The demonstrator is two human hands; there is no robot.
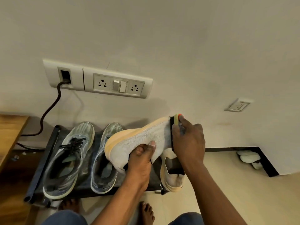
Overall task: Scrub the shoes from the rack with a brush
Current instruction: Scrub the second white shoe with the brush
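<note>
Head view, and the right hand (188, 140) is curled round a brush (174, 125), fingers wrapped over its yellow-green back, the dark bristles pressed flat against the toe end of a white shoe (139, 142). That shoe is up in the air, lying on its side with the orange-trimmed sole facing the wall, toe to the right, heel down to the left. The left hand (142, 158) grips it from below at the opening, thumb laid across the knit upper, the other fingers tucked inside or behind where they can't be seen.

Straight beneath, the rack (40, 163) stands against the wall, dark fabric top with a dark tube along its left edge. On its right end, under the right forearm, sits the second white shoe (170, 174), heel toward the camera. Further left on the rack, a pair of grey shoes (71, 159), side by side, toes to the wall, the left one showing black laces.

Above the rack, a white socket panel (97, 80) on the wall, with a black cable (50, 109) dropping from its left end. A smaller socket (237, 106) sits further right. Wooden furniture (11, 135) at the left edge. Bare feet (147, 211) and blue-clad knees at the bottom of the frame.
</note>
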